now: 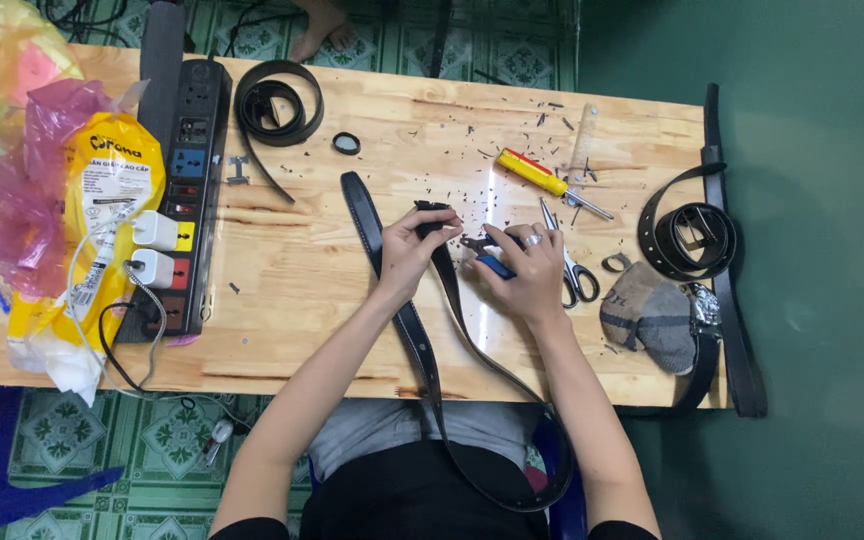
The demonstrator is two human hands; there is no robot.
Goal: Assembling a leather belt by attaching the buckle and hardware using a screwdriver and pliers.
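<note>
1. Two hands meet mid-surface [312, 290]: your left hand [407, 250] has its grip clamped on the black belt [432, 330] end.
2. Your right hand [527, 270] has its grip closed around blue-handled pliers [487, 255], beside the scissors [572, 270].

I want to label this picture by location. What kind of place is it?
Probably a small home workbench for belt repair: a wooden table on tiled floor, several black belts, scissors and a screwdriver, with leather scraps scattered about.
</note>
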